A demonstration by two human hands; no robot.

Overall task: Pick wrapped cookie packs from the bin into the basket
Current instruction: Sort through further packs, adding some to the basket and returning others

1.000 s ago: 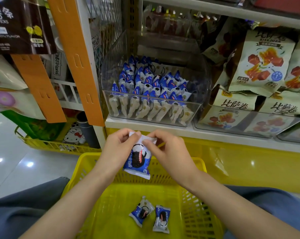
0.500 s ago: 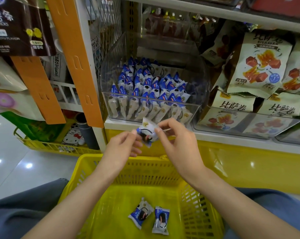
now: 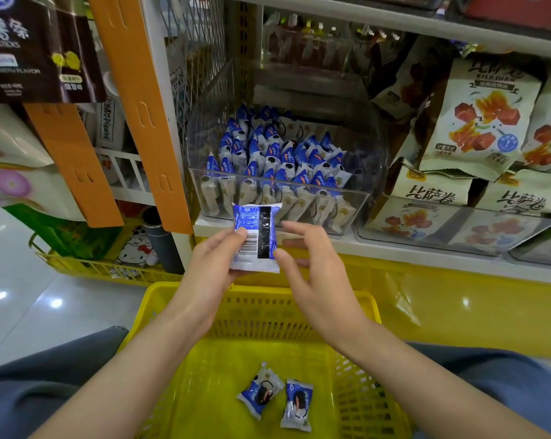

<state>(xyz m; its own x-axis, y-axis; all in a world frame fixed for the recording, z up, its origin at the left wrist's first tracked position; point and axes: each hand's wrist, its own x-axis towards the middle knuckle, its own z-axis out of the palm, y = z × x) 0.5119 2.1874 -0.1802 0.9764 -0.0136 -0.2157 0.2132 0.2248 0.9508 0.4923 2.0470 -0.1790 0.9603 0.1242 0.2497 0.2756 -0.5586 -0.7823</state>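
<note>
— Progress on the picking, how is it looking?
— Two cookie packs (image 3: 260, 395) are lying in the basket (image 3: 160, 301); the left hand (image 3: 214, 264) is gripping a third pack (image 3: 256, 231), barcode side showing, above the basket's far rim.
— And the right hand (image 3: 313, 269)?
— It is hovering released just right of that pack, grasping nothing. Many wrapped packs (image 3: 277, 160) are sitting in the bin (image 3: 364, 172), so plenty seems to be waiting.
</note>
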